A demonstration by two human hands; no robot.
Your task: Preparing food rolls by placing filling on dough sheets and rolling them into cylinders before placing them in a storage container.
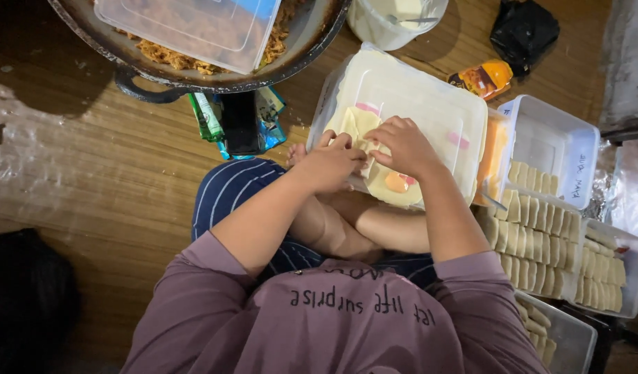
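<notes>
My left hand [330, 163] and my right hand [404, 145] meet over a pale dough wrapper [364, 125] lying on a white plastic lid [430, 104] in front of my lap. Both hands pinch and fold the wrapper's edge together. A second round wrapper [391, 185] with an orange dab of filling lies just below my right hand. I sit cross-legged on the wooden floor, in a mauve shirt and striped trousers.
A big dark pan [215, 83] with shredded filling and a clear box holds the top left. White trays [540, 228] with several folded pastries stand at right. A white bucket [395, 21], an orange packet [486, 77] and a black bag [523, 28] lie beyond.
</notes>
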